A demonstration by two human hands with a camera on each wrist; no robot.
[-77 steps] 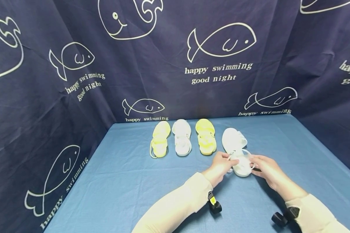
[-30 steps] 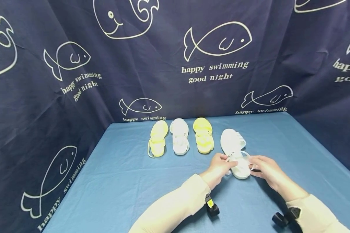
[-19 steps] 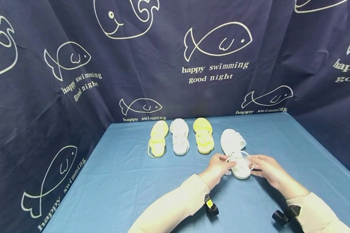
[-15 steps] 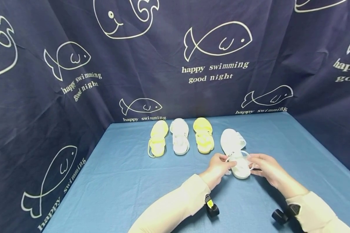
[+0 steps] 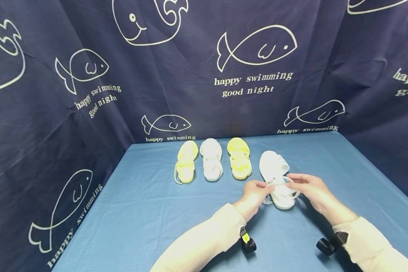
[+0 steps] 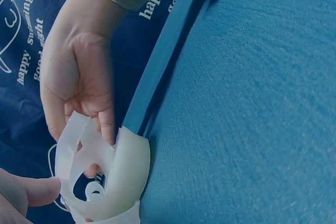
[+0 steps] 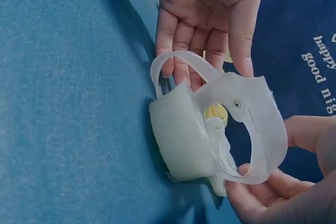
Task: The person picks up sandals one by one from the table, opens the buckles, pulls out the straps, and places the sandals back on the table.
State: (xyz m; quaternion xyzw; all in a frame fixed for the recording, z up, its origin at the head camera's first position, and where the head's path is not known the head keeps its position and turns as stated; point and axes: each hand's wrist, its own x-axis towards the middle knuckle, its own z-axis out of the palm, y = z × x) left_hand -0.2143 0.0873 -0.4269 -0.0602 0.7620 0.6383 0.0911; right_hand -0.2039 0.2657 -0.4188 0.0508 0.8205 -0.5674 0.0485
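Observation:
A white sandal (image 5: 270, 166) lies on the blue table, toe away from me, with its heel between both hands. On its left side, my left hand (image 5: 253, 197) pinches the loose end of the strap, thumb toward the insole. My right hand (image 5: 315, 195) has thumb and fingers on the looped ankle strap (image 7: 270, 129) at the right of the heel. A small metal snap shows on this strap in the right wrist view. In the left wrist view, the sandal's heel (image 6: 131, 174) rests at the table surface, the left thumb at the strap's edge.
To the left stand a yellow sandal (image 5: 238, 160), another white sandal (image 5: 211, 160) and a second yellow sandal (image 5: 187, 161) in a row. A dark blue curtain (image 5: 197, 94) with fish drawings hangs behind the table (image 5: 149, 211) and along its sides.
My right hand has moved slightly up along the strap, its fingers now higher beside the heel. The left thumb has drawn back a little from the insole. The sandal stays nearly in place.

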